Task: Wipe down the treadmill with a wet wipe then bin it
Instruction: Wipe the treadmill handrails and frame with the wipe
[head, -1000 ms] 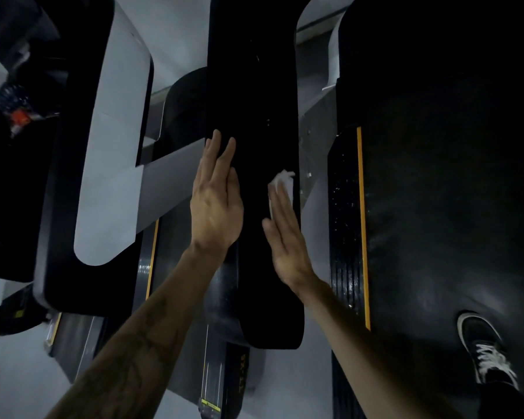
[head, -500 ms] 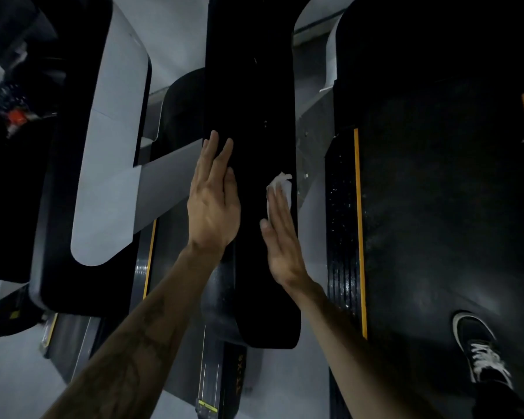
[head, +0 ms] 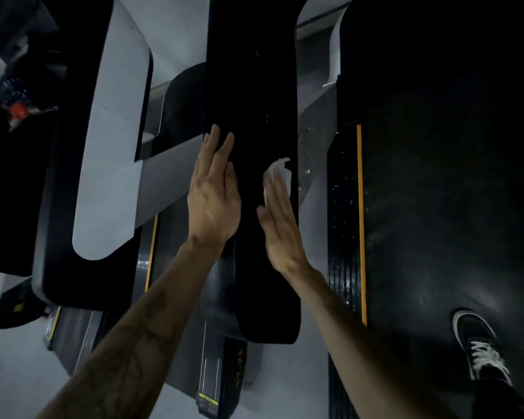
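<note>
- Black and glossy, the long handrail of the treadmill runs down the middle of the view, with both hands laid on it.
- The left hand rests flat on the rail's left edge, fingers straight and together, holding nothing.
- The right hand presses the white wet wipe against the rail's right side with straight fingers; the crumpled wipe shows just past the fingertips.
- To the right lies the dark treadmill belt, edged by a yellow stripe, with a black shoe with white laces standing on it.
- Yellow lettering on the base below the rail is too blurred to read, as is a small yellow label beneath it.
- A grey-and-black neighbouring machine stands to the left.
</note>
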`<act>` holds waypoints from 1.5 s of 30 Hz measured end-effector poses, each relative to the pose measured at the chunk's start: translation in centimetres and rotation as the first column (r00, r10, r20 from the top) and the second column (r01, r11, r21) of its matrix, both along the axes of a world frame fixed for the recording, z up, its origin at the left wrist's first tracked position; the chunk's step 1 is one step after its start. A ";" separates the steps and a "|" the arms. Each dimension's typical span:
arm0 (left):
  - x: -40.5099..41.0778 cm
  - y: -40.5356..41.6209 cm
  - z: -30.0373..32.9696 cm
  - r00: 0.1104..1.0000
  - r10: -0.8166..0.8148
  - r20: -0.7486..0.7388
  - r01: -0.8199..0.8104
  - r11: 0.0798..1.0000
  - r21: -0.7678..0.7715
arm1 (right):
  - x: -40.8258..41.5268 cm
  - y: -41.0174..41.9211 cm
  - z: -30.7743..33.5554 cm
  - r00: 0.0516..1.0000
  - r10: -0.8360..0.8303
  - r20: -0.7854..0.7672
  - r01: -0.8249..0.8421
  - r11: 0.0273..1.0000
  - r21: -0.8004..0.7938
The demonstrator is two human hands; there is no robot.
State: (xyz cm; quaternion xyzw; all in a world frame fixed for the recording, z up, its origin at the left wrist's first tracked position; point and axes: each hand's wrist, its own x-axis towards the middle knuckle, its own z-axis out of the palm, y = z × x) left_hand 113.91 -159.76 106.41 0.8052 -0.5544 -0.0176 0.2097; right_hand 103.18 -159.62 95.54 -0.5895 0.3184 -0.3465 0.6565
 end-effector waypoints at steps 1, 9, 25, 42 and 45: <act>0.0 0.0 0.0 1.000 0.002 0.002 -0.002 1.000 0.003 | 0.6 -1.0 0.7 1.000 -0.002 -0.031 0.005 0.995 0.096; 0.0 0.0 0.0 1.000 0.006 0.003 -0.006 1.000 0.017 | 1.7 -1.6 2.6 0.997 0.012 0.071 -0.004 0.994 -0.109; 0.1 -0.1 0.1 1.000 0.010 -0.029 -0.009 1.000 0.019 | 0.5 -0.9 1.1 0.998 0.038 0.047 -0.026 0.973 -0.231; 0.6 -1.0 0.1 0.992 -0.004 0.124 0.008 1.000 -0.027 | 2.1 -4.3 1.7 0.995 0.034 0.090 -0.026 0.996 -0.091; 0.5 -1.1 0.2 0.995 -0.001 0.096 0.003 1.000 -0.020 | 4.2 -7.7 4.0 0.997 -0.018 0.075 0.009 0.993 0.118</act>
